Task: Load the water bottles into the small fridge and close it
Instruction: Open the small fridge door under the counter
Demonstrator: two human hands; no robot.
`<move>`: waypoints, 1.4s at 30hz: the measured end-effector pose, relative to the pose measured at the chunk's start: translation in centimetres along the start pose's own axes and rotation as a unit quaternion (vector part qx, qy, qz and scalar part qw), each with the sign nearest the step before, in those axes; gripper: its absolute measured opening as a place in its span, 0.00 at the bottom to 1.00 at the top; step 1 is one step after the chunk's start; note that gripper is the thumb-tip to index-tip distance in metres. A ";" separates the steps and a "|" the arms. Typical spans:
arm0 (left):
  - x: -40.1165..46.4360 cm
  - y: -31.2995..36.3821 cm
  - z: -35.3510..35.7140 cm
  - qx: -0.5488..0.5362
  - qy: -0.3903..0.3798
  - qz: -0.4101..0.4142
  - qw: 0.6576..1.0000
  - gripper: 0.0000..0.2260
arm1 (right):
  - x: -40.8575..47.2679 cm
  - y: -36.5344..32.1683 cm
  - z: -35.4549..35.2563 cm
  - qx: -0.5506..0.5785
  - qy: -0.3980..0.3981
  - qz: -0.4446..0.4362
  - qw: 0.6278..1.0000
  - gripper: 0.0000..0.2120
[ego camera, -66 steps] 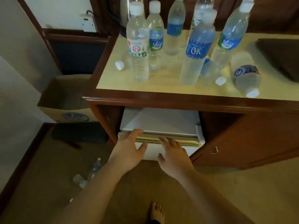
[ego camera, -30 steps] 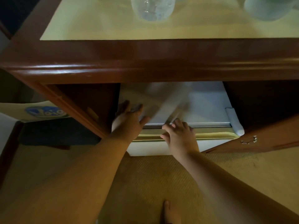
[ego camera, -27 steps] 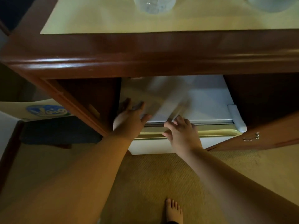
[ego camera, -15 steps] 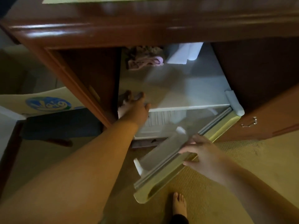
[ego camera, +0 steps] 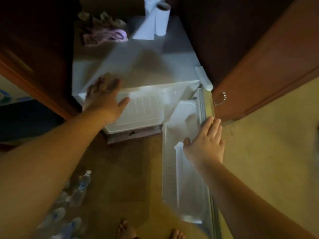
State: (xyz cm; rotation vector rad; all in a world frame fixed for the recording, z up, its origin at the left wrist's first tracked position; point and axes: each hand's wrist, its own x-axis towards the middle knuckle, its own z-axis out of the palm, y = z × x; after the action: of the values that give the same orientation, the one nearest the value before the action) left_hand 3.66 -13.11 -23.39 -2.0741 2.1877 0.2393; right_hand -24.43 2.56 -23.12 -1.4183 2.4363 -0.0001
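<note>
Taken from the fridge (ego camera: 138,66) as landmark, the scene is read left to right. Low and to the left of the fridge, several bottles (ego camera: 81,185) are seen lying on the carpet beneath the left forearm; they are blurred, and their number cannot be told. The nearest one lies with its cap pointing up toward the fridge, so its long axis runs roughly toward the opening.

The left hand (ego camera: 105,97) is spread flat, fingers straight and apart, and nothing is held in it; it is laid at the front left corner of the fridge top, above the open cavity. On the back of the fridge top a crumpled cloth (ego camera: 103,31) is seen, with a paper roll (ego camera: 161,19) just to its right.

To the right of the cavity the door (ego camera: 186,169) is swung wide, its inner shelf facing left. The right hand (ego camera: 205,144) is laid on the door's top edge, fingers nearly straight along the edge and the thumb dropped over the inner side; whether the edge is truly gripped cannot be told.

The coming move is judged to turn on this: the bottles lie below and behind the left hand, on the side away from the door, so the left hand is the nearer, and a reach down and back is called for.
</note>
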 end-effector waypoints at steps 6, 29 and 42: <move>-0.6 1.1 0.9 0.010 0.026 -0.019 0.999 0.37 | 2.2 4.4 -0.3 -0.056 0.019 -0.003 0.998 0.42; -2.6 6.9 0.0 0.032 0.009 0.029 0.999 0.37 | 10.4 12.7 -5.2 -0.146 -0.039 -0.088 0.985 0.43; -2.9 6.5 0.0 0.037 0.000 0.026 0.999 0.38 | 10.7 13.3 -5.3 -0.162 -0.024 -0.116 0.980 0.47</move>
State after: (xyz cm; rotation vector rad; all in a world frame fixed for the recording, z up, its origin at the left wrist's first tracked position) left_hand -2.62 -9.92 -22.57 -1.9814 2.2168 0.1609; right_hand -42.02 -0.59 -23.15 -1.8114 2.2909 0.3904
